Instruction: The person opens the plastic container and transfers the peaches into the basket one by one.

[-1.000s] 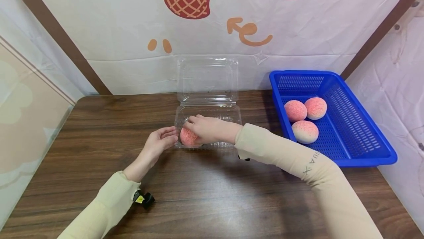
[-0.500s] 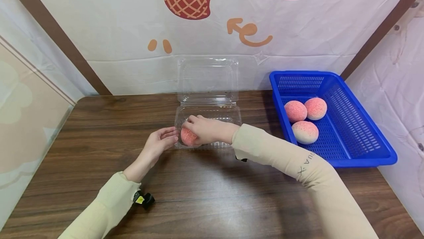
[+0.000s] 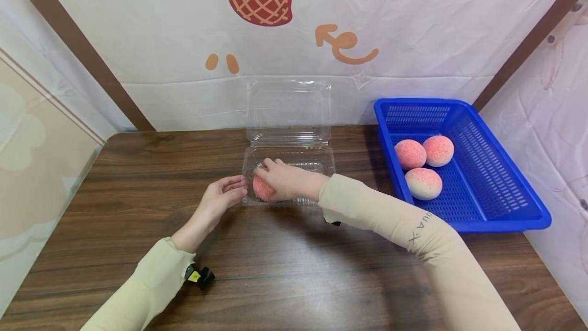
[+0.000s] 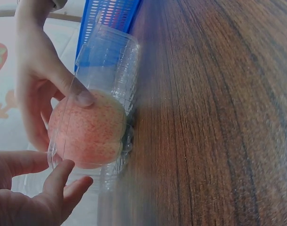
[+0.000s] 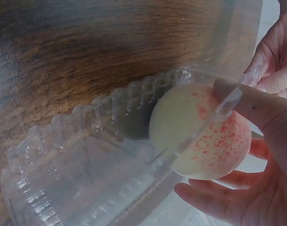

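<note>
A pink-and-cream speckled peach (image 3: 263, 188) sits inside the left end of a clear plastic clamshell box (image 3: 317, 157). My right hand (image 3: 287, 180) grips it from above, thumb and fingers spread round its sides. At the box's left wall, my left hand (image 3: 225, 194) pinches the rim, with the thumb and fingers on either side of it in the left wrist view. The right wrist view shows the cream side of the held peach (image 5: 181, 132) against the ribbed wall. The box's lid (image 3: 288, 109) stands raised at the back.
A blue perforated basket (image 3: 510, 168) stands to the right, holding three more peaches (image 3: 423, 184). Behind the brown wooden table (image 3: 151, 183) hangs a printed white cloth (image 3: 161, 55).
My right hand has shifted the peach slightly to the right within the box, away from the left wall. My left hand has stayed in place.
</note>
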`<state>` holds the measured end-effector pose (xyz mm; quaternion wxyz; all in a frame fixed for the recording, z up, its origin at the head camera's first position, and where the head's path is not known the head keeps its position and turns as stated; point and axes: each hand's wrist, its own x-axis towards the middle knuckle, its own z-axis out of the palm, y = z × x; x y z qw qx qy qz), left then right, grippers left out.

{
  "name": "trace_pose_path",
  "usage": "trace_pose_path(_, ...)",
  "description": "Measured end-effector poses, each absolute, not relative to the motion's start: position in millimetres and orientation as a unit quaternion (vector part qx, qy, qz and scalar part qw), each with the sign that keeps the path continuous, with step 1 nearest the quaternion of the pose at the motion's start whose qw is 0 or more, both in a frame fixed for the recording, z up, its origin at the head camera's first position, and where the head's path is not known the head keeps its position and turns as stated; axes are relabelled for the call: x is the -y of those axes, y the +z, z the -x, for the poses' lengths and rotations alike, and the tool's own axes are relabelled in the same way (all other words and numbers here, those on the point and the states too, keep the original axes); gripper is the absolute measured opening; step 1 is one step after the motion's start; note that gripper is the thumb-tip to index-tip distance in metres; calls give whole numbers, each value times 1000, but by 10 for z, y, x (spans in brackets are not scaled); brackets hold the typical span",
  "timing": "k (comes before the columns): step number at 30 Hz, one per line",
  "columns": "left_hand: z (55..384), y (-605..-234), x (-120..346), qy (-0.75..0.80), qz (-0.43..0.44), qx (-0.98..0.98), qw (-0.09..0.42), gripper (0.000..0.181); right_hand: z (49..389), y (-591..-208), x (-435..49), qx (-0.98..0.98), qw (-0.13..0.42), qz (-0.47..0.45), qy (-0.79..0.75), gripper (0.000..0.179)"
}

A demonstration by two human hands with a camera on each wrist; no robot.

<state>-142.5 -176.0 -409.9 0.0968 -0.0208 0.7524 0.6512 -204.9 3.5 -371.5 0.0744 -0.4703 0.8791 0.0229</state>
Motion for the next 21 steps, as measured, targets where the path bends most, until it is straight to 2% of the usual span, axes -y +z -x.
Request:
trace_pose_path(13, 1421, -4103, 1746, 657, 21, -748, 92, 46, 2078, -3773, -61, -903, 110, 414, 5, 72)
trace_pose_path(21, 1427, -4100, 1748, 656, 23, -749, 91, 46, 2123, -3805, -60, -907, 110, 407, 8, 75)
